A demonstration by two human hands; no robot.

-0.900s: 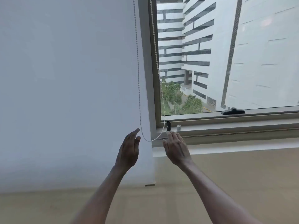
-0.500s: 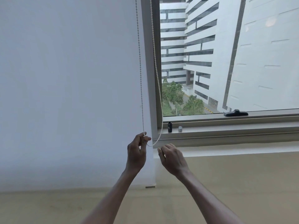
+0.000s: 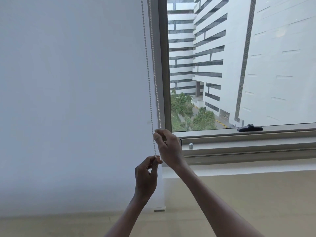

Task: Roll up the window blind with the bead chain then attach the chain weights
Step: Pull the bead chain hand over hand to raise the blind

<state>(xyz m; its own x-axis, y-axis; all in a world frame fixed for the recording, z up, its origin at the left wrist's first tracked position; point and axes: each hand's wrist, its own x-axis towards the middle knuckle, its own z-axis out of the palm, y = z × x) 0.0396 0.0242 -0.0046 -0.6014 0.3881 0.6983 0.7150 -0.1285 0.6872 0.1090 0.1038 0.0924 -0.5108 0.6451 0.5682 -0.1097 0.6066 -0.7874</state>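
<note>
Hands both pinching bead chain (image 3: 150,86) at left of window, right hand (image 3: 168,147) above left hand (image 3: 147,175); pull one strand straight down, alternating grips steadily.

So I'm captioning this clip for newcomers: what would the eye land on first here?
First the two hands at centre, left hand low and right hand above it, both pinching the white bead chain that hangs along the window frame. Then the bright buildings and trees outside, and the small silver cylinder standing on the sill.
</note>
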